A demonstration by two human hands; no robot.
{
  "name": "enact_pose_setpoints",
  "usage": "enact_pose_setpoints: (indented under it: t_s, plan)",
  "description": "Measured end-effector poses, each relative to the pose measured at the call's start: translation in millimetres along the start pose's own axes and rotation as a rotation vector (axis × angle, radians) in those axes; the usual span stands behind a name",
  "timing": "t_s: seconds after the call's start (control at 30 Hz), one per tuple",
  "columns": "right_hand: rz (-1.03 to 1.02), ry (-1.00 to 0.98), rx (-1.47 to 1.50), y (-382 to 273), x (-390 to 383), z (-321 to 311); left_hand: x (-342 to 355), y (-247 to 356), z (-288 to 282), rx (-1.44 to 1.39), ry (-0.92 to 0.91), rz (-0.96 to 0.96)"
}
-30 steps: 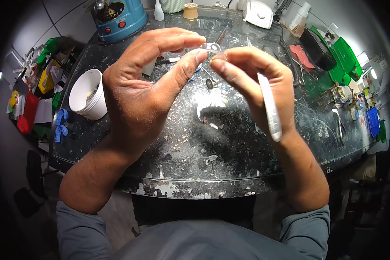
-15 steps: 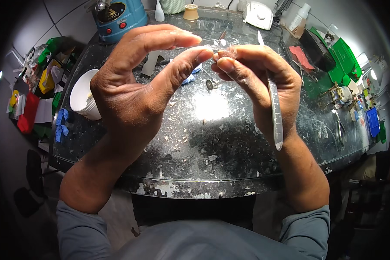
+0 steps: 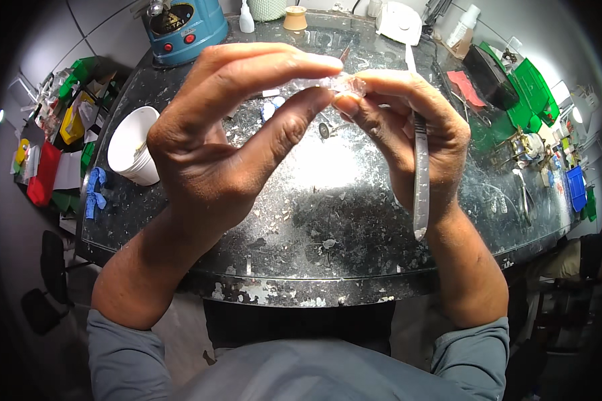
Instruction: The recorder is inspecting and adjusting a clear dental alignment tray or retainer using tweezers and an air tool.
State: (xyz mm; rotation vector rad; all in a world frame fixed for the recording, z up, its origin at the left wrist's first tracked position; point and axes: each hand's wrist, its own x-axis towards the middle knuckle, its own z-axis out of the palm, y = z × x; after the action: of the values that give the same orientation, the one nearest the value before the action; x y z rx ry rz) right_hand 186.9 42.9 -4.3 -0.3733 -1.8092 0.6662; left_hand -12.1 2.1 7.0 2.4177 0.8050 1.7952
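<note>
A small clear plastic-like piece (image 3: 349,85) is pinched between my two hands above the bench. My left hand (image 3: 217,144) has its thumb and index finger at the piece's left part. My right hand (image 3: 435,150) grips its right part with thumb and index finger and also holds a slim silver instrument (image 3: 421,190) with scale marks along the handle, which lies nearly upright across the palm. Its upper end pokes out above my fingers. Below the piece, a small dark disc on a shank (image 3: 325,130) lies on the speckled dark benchtop (image 3: 274,247), near a bright patch of light.
A white bucket (image 3: 127,147) stands left; a blue machine (image 3: 184,43) back left; a white device (image 3: 398,23) at the back. At right are red paper (image 3: 466,87), green trays (image 3: 538,93) and pliers (image 3: 523,200). A person's trousered leg (image 3: 558,267) shows beyond the right edge.
My right hand and the instrument have shifted slightly right and down. My left index finger, after lifting a little left, has moved back right over the clear piece.
</note>
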Motion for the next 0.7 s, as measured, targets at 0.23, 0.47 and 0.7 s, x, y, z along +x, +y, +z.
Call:
enact_pose_setpoints:
  t_s: [0.23, 0.47, 0.7]
  plan:
    - [-0.038, 0.038, 0.020, 1.0, 0.3, -2.2, 2.3, -0.3, 1.5, 0.071, 0.046, -0.002]
    - [-0.088, 0.055, 0.014, 0.8, 1.8, -1.5, 3.3, -1.9, -2.6, 0.094, 0.054, 0.005]
    - [-0.160, 0.081, -0.082, 3.3, 2.2, -4.0, 0.5, 1.1, -0.1, 0.059, 0.045, -0.094]
